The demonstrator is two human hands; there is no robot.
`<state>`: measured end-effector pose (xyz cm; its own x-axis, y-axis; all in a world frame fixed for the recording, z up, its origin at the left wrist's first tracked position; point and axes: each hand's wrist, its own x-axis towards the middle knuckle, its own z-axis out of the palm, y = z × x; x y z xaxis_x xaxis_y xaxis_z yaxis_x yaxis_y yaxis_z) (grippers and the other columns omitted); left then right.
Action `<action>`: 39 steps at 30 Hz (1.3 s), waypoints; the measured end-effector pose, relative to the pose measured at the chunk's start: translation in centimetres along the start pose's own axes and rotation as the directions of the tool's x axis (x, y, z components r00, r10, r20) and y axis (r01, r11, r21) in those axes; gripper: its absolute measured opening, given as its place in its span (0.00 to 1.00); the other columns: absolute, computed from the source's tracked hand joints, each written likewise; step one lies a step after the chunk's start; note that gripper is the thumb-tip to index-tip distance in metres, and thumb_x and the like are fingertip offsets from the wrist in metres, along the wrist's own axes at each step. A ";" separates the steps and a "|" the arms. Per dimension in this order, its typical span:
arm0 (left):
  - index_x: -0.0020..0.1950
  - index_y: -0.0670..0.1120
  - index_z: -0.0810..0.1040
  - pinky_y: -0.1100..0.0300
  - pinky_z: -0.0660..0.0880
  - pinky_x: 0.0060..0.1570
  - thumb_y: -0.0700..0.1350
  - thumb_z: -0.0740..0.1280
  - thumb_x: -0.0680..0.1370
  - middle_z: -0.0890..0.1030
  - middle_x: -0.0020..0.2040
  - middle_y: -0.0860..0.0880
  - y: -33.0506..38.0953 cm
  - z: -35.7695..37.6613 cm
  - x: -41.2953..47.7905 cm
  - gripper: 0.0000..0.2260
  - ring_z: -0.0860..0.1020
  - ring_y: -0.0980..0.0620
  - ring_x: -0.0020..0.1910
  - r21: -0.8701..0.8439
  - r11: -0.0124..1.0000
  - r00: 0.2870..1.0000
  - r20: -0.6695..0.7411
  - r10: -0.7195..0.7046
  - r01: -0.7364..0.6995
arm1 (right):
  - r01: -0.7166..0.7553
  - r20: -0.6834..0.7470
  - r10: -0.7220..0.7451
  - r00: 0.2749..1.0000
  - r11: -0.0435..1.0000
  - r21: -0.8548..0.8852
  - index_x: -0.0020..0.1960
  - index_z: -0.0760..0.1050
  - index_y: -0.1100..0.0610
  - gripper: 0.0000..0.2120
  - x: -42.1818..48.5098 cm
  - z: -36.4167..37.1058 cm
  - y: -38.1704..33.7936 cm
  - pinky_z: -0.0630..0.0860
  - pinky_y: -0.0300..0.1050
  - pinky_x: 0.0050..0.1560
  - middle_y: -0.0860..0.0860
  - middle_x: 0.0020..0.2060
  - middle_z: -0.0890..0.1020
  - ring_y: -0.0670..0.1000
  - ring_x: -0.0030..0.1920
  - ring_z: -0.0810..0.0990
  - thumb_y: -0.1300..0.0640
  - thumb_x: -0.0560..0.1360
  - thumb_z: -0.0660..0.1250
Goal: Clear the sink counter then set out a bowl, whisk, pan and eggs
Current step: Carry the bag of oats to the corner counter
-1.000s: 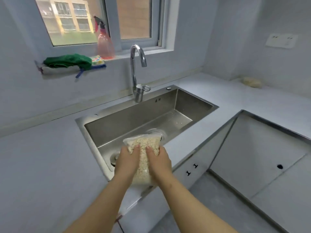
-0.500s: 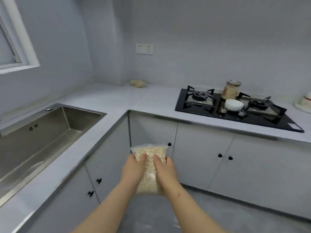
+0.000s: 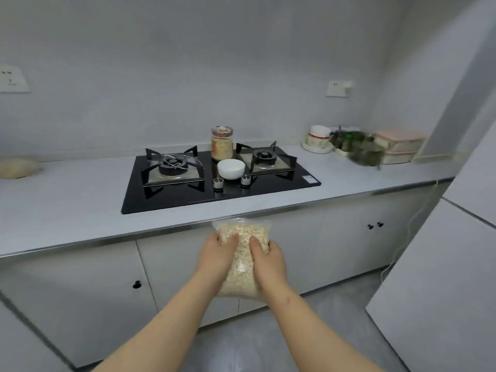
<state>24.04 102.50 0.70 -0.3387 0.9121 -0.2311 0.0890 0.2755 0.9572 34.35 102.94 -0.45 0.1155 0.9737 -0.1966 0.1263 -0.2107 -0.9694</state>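
A clear plastic bag of pale oat flakes (image 3: 243, 237) hangs in front of the cabinet doors, below the counter's front edge. My left hand (image 3: 216, 255) grips its left side and my right hand (image 3: 267, 260) grips its right side, thumbs pressed into the front. A small white bowl (image 3: 231, 169) sits on the black gas hob (image 3: 171, 196) between the two burners. A wire whisk (image 3: 173, 164) lies on the left burner. No pan or eggs are visible.
A glass jar of flakes (image 3: 221, 143) stands behind the bowl. A beige lump (image 3: 17, 167) lies on the grey counter (image 3: 67, 200) at the far left. Stacked dishes (image 3: 318, 139), green items and pink boxes (image 3: 398, 145) crowd the right end. A white fridge side (image 3: 442, 291) stands at right.
The view has swung right from the sink, past the counter corner, to the hob. Both hands kept hold of the bag, which now hangs in front of the hob counter.
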 end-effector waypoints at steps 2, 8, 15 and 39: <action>0.49 0.50 0.69 0.50 0.75 0.55 0.51 0.64 0.77 0.78 0.46 0.50 1.5 1.8 2.3 0.07 0.78 0.47 0.47 0.019 1.000 0.999 0.036 0.021 -0.022 | -0.009 -0.036 0.010 0.999 0.999 0.040 0.51 0.73 0.55 0.11 2.7 -0.8 -0.9 0.77 0.49 0.52 0.52 0.45 0.81 0.52 0.47 0.81 0.48 0.76 0.63; 0.54 0.46 0.70 0.56 0.73 0.44 0.52 0.64 0.77 0.76 0.44 0.51 4.7 11.5 8.7 0.11 0.76 0.51 0.43 0.065 0.996 0.983 0.181 0.043 -0.056 | -0.050 -0.192 0.075 0.978 0.989 0.136 0.51 0.73 0.55 0.10 11.0 -7.0 -1.6 0.78 0.49 0.52 0.52 0.46 0.81 0.52 0.47 0.81 0.48 0.76 0.64; 0.52 0.45 0.71 0.54 0.76 0.47 0.51 0.65 0.76 0.78 0.49 0.46 8.4 26.5 14.7 0.12 0.78 0.48 0.45 0.051 0.997 0.950 0.310 0.035 -0.053 | -0.036 -0.282 0.098 0.954 0.976 0.214 0.52 0.73 0.53 0.11 22.4 -18.2 -1.1 0.78 0.53 0.55 0.52 0.48 0.81 0.54 0.49 0.81 0.48 0.75 0.65; 0.49 0.44 0.70 0.60 0.72 0.32 0.41 0.64 0.78 0.77 0.40 0.48 27.0 56.0 38.7 0.04 0.77 0.52 0.36 -0.154 0.979 0.904 0.384 0.187 -0.136 | 0.017 -0.053 -0.002 0.999 0.961 0.277 0.43 0.69 0.55 0.08 59.7 -41.0 -13.3 0.77 0.44 0.41 0.51 0.40 0.79 0.49 0.39 0.79 0.57 0.73 0.69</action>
<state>65.76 162.22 7.81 0.0703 0.9928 -0.0975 -0.0110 0.0985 0.9951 79.91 160.34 6.77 0.1668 0.9682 -0.1866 -0.1498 -0.1621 -0.9753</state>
